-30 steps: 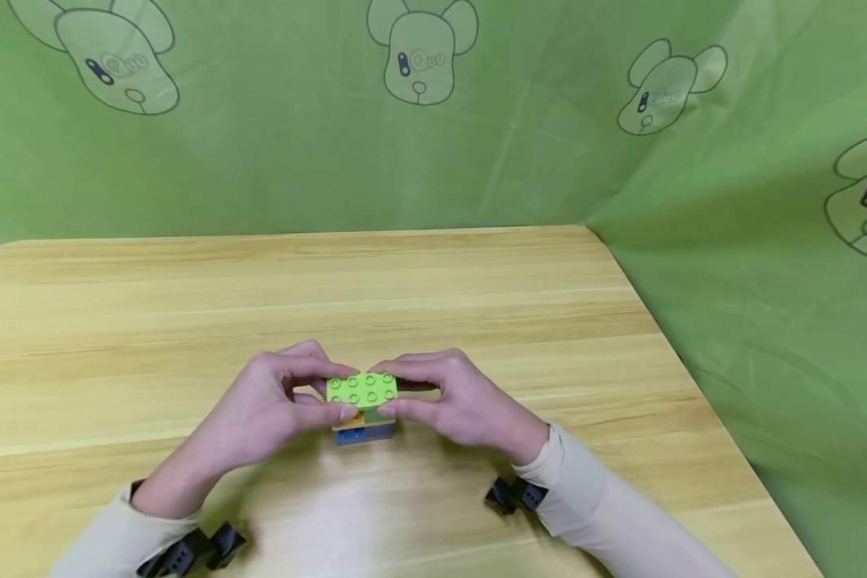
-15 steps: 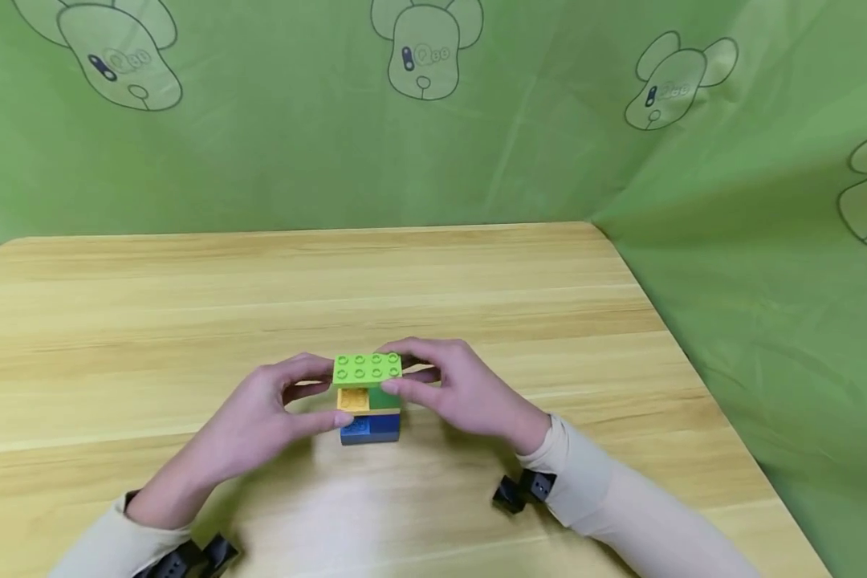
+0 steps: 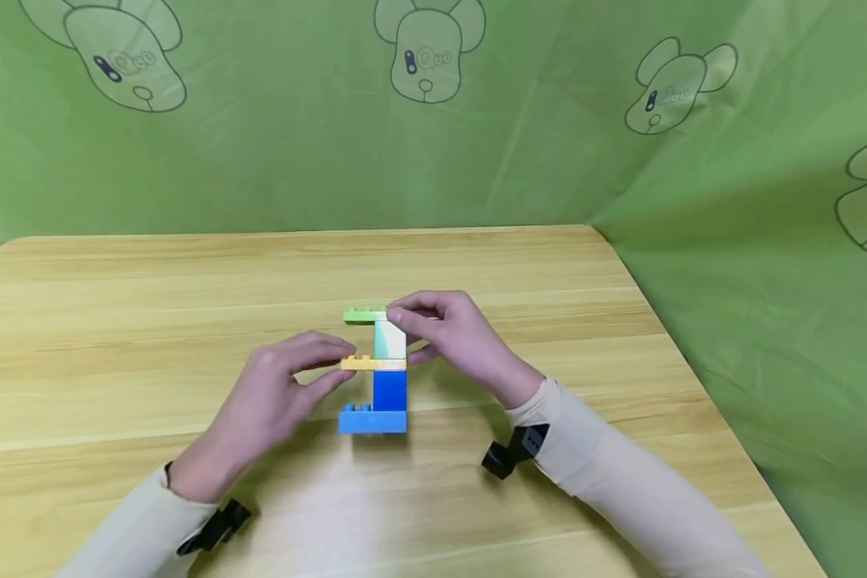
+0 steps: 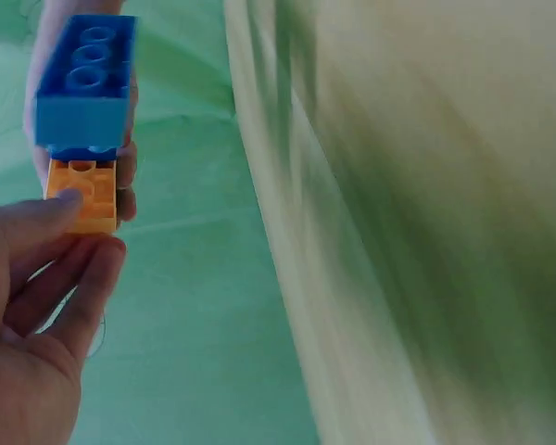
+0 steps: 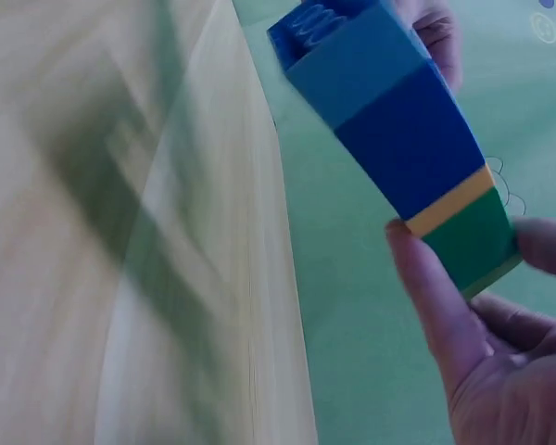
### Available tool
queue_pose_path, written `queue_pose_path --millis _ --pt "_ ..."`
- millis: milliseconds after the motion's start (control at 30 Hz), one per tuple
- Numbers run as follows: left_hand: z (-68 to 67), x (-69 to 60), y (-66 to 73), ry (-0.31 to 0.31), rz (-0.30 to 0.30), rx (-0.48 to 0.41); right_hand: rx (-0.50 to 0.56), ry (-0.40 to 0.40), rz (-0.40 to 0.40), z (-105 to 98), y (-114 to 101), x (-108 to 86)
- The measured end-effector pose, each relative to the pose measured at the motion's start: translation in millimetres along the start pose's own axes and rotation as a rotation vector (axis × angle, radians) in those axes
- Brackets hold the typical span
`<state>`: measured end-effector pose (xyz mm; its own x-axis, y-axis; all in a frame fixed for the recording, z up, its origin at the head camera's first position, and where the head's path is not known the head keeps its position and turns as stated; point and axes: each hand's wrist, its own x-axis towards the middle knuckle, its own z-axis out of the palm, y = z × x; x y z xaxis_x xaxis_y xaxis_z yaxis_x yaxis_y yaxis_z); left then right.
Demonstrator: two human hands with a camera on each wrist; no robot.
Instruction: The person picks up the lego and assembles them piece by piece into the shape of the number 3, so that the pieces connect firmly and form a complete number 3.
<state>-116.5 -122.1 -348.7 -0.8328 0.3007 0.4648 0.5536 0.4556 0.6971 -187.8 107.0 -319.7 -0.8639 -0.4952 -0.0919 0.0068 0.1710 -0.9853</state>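
Observation:
A stack of toy building bricks stands between the hands: a light blue base brick, a dark blue brick, a thin orange plate, a green brick and a lime plate on top. The base's hollow underside shows in the right wrist view, and the stack is off the table. The left hand pinches the orange plate's overhanging left end, thumb below. The right hand grips the upper right part, around the green brick and lime plate. Glare whitens the green brick in the head view.
The wooden table reaches back to a green cloth printed with mouse heads, which also hangs along the right edge. Small black devices are strapped at both wrists, beside the beige sleeves.
The stack has been raised and tipped so its side now faces the head camera instead of its studded top. The right hand moved up with it; the left fingers closed on the orange plate.

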Motion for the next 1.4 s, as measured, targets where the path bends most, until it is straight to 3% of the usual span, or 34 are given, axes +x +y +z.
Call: queue_pose_path --millis 167,333,467,667,1100,1400 --pt "1.8 8.8 -7.5 -0.029 -0.126 -0.042 0.016 0.068 0.061 -0.8 7.3 11.2" --pt "2.5 20.1 -18.3 -0.063 -0.191 0.025 -0.038 0.141 0.023 -5.2 21.0 18.6" --pt "3.9 27.9 -27.9 -0.106 -0.271 0.058 -0.106 0.156 -0.001 -5.6 29.9 24.3" --pt "10.5 36.7 -39.0 -0.155 -0.393 0.042 -0.039 0.171 0.022 -3.2 42.4 34.6" --pt "23.0 43.0 -44.4 -0.288 -0.467 0.069 -0.085 0.166 0.052 -4.9 56.4 41.8" --pt "25.6 44.4 -45.4 -0.294 -0.447 0.112 -0.069 0.167 0.084 -5.5 60.4 39.3"
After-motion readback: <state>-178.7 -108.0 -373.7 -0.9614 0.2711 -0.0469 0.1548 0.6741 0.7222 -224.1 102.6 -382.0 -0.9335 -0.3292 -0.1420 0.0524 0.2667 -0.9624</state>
